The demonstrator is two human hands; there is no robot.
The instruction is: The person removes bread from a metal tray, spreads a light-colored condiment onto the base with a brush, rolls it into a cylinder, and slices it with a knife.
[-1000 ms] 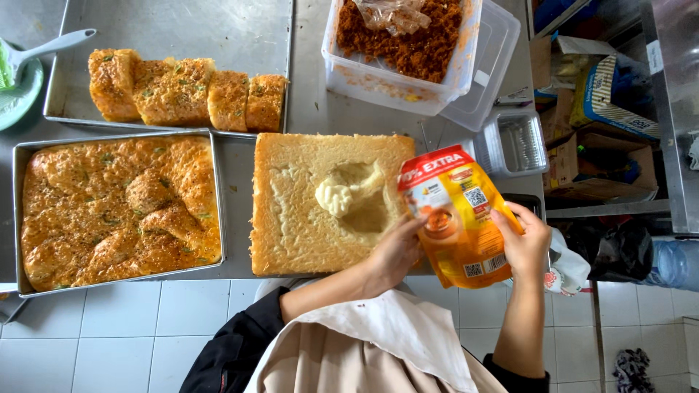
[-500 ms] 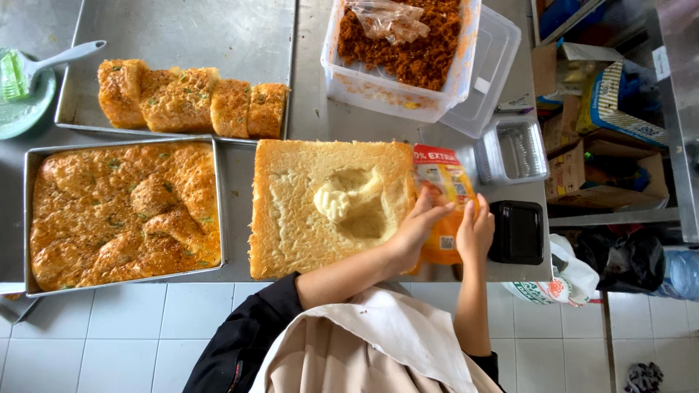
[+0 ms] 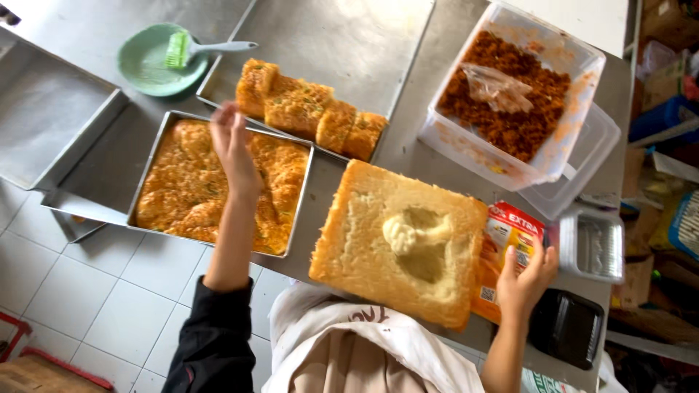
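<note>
Nearest the camera, the right hand (image 3: 526,280) is lying flat with fingers spread on a red and orange sauce pouch (image 3: 504,255), pressing it against the steel counter (image 3: 408,138) rather than gripping it, and the pouch is sitting just right of the big square bread slab (image 3: 397,244), touching its edge. That slab is lying at the counter's near edge with a scooped-out hollow in the middle and a pale creamy dollop (image 3: 406,231) sitting in it. Just right of the pouch there's a small clear plastic tub (image 3: 598,244), and a black container (image 3: 566,327) is sitting beside the wrist. Over on the other side, the left hand (image 3: 231,142) is hovering open and loose over the far edge of a baking tin (image 3: 302,211) full of golden, crusty baked bread (image 3: 196,189); it's holding nothing, and I can't tell if the fingertips are actually touching anything. Beyond the tin, a flat steel tray (image 3: 349,44) is carrying a row of topped bread pieces (image 3: 309,109). Farther back left, a green plate (image 3: 145,65) is holding a green brush (image 3: 182,49). Far right, a clear box (image 3: 575,94) is holding reddish-brown shredded floss (image 3: 510,124) with a crumpled plastic glove or bag (image 3: 495,84) on top.
</note>
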